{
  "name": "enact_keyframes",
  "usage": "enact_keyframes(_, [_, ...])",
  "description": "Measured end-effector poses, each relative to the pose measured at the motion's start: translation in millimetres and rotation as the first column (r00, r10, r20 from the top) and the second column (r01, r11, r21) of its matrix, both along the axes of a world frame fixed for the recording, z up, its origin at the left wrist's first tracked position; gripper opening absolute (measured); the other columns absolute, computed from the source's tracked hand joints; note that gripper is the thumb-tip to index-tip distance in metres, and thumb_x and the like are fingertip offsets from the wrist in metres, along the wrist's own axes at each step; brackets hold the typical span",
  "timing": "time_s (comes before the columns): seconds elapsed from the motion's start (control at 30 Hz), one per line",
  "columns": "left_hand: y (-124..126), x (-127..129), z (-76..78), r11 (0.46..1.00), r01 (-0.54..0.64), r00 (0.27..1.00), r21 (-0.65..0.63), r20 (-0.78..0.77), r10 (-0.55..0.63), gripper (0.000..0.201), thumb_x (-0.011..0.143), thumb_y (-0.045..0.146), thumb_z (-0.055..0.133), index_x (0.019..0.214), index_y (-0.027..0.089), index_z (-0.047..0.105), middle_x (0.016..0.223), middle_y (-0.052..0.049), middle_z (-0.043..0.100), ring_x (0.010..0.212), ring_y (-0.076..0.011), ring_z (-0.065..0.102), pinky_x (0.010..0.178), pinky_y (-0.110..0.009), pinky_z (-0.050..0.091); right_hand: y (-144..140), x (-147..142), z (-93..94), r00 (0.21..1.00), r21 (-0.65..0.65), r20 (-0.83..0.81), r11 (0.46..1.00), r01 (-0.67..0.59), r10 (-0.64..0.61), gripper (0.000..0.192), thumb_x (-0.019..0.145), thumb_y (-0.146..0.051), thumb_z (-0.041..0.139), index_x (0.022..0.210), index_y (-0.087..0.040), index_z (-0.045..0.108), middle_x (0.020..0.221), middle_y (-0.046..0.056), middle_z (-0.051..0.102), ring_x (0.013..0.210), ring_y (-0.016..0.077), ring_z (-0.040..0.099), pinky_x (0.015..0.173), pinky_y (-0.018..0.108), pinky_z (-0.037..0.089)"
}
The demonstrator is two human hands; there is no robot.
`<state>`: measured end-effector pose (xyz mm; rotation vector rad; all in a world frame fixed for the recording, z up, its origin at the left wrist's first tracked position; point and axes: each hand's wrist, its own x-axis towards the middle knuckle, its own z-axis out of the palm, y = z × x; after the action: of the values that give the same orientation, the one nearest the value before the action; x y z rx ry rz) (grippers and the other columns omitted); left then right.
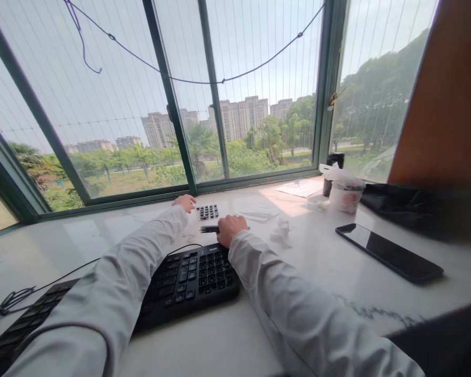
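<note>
Keyboard [180,283]: black, pale legends on the keys; black cord trailing off at 9 o'clock. Loose keycaps [208,211]: black, in a small grid at 12 o'clock of the keyboard. Tool [209,229] in the right hand [231,229]: dark. Sleeves [141,262]: white, plain, on both arms; left hand [185,201] bare. Sill [317,272]: white stone, faint grey veining. Phone [388,252] at 3 o'clock: glossy black. Cup [343,196] at 2 o'clock: white with a red mark, clear wrap over it. Bag [408,204]: black. Window frame [172,104]: dark green. Wall [451,104] at 2 o'clock: reddish brown.
</note>
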<state>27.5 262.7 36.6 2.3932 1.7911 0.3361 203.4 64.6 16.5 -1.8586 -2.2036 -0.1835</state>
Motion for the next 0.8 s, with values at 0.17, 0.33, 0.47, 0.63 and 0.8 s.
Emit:
enact_keyframes(0.17, [-50, -10, 20.8, 0.998, 0.052, 0.999, 0.037, -0.001, -0.052, 0.028, 0.081, 0.029, 0.062, 0.109, 0.025, 0.065, 0.113, 0.001, 0.068, 0.059, -0.0069, 0.064, 0.069, -0.02, 0.046, -1, -4, 0.1, 0.999, 0.085, -0.021, 0.996, -0.024, 0.026, 0.029, 0.083, -0.03, 0.049, 0.1, -0.018, 0.07, 0.1, 0.017, 0.069, 0.093, 0.029, 0.065, 0.076, 0.039, 0.046])
enact_keyframes(0.33, [-144, -31, 28.8, 0.971, 0.225, 0.974, 0.084, -0.056, -0.22, 0.025, 0.082, 0.039, 0.059, 0.099, 0.025, 0.07, 0.101, 0.002, 0.072, 0.053, -0.0089, 0.062, 0.065, -0.022, 0.045, -3, -9, 0.7, 0.974, 0.162, -0.227, 0.986, 0.029, 0.008, 0.029, 0.086, -0.037, 0.047, 0.093, -0.022, 0.07, 0.092, 0.013, 0.071, 0.084, 0.0268, 0.065, 0.071, 0.035, 0.043])
enact_keyframes(0.47, [-203, -45, 14.2, 0.939, 0.279, 0.96, 0.202, -0.065, -0.271, 0.026, 0.084, 0.044, 0.057, 0.096, 0.028, 0.073, 0.092, 0.002, 0.073, 0.087, -0.0184, 0.066, 0.081, -0.026, 0.046, 1, -11, 2.4, 0.81, 0.247, -0.575, 0.968, 0.033, 0.119, 0.033, 0.086, -0.042, 0.046, 0.074, -0.021, 0.067, 0.073, 0.008, 0.068, 0.072, 0.022, 0.061, 0.063, 0.031, 0.039])
enact_keyframes(0.63, [-222, -51, -15.8, 0.934, 0.225, 0.963, 0.277, 0.085, -0.258, 0.028, 0.089, 0.042, 0.052, 0.098, 0.025, 0.072, 0.102, -0.001, 0.072, 0.096, -0.0195, 0.064, 0.087, -0.029, 0.046, 3, -27, 1.1, 0.118, 0.167, -0.976, 0.978, -0.129, 0.182, 0.039, 0.079, -0.052, 0.057, 0.057, -0.021, 0.047, 0.043, -0.005, 0.036, 0.039, 0.0097, 0.032, 0.041, 0.025, 0.024])
enact_keyframes(0.8, [-219, -53, -27.0, 0.91, 0.274, 0.942, 0.31, 0.103, -0.318, 0.022, 0.088, 0.037, 0.054, 0.094, 0.026, 0.073, 0.099, 0.0, 0.072, 0.092, -0.0184, 0.064, 0.084, -0.028, 0.047, -5, -51, -3.4, -0.326, 0.194, -0.942, 0.919, -0.344, 0.077, 0.038, 0.074, -0.047, 0.069, 0.062, -0.021, 0.043, 0.045, -0.012, 0.02, 0.039, 0.0057, 0.017, 0.037, 0.022, 0.018])
